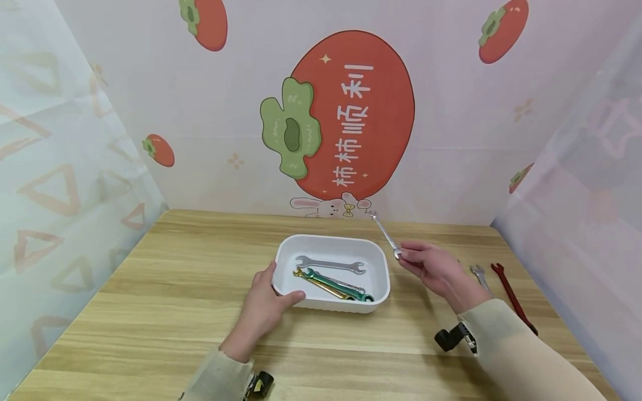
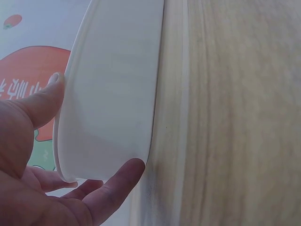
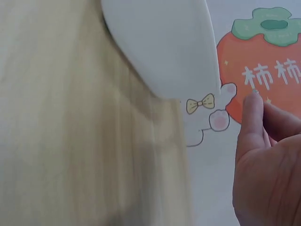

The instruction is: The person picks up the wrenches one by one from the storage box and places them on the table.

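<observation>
A white plastic basin (image 1: 328,305) sits on the wooden table. Inside it lie a grey open-end wrench (image 1: 331,264), a green wrench (image 1: 336,284), a gold wrench (image 1: 321,285) and another silver one partly covered by the green. My left hand (image 1: 263,306) grips the basin's front left corner, thumb at the rim and fingers round the side; the left wrist view shows the fingertips low on the wall. To the right of the basin, my right hand (image 1: 433,267) pinches a silver combination wrench (image 1: 385,233) by one end, its other end pointing up and away. In the right wrist view the wrench is mostly hidden.
On the table's right side lie a silver wrench (image 1: 480,275), partly behind my right arm, and a dark red wrench (image 1: 511,295). A printed cloth backdrop (image 1: 225,184) stands along the back edge, with cloth sides left and right.
</observation>
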